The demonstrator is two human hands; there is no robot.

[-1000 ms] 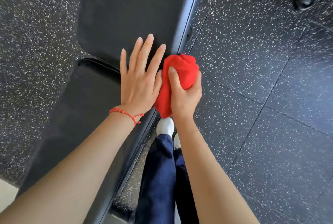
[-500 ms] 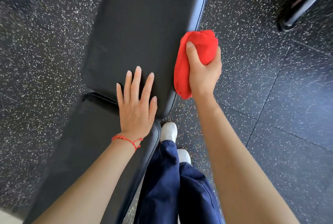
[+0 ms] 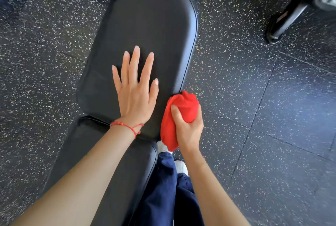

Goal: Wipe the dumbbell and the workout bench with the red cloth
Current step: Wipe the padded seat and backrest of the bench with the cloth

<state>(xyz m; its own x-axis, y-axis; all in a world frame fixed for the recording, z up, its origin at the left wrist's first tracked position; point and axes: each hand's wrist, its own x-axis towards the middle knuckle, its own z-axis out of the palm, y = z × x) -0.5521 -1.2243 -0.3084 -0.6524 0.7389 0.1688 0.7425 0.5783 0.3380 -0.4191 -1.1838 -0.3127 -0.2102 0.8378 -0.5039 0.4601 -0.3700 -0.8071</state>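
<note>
Step in hand: wiping the right side edge of the workout bench.

The right hand grips the bunched red cloth, fingers curled round it, pressed against the edge of the bench back pad; the left hand lies flat on the pad, fingers spread, bracing; no dumbbell is in view; the next move likely calls for running the cloth along the edge, pressure maintained.
</note>
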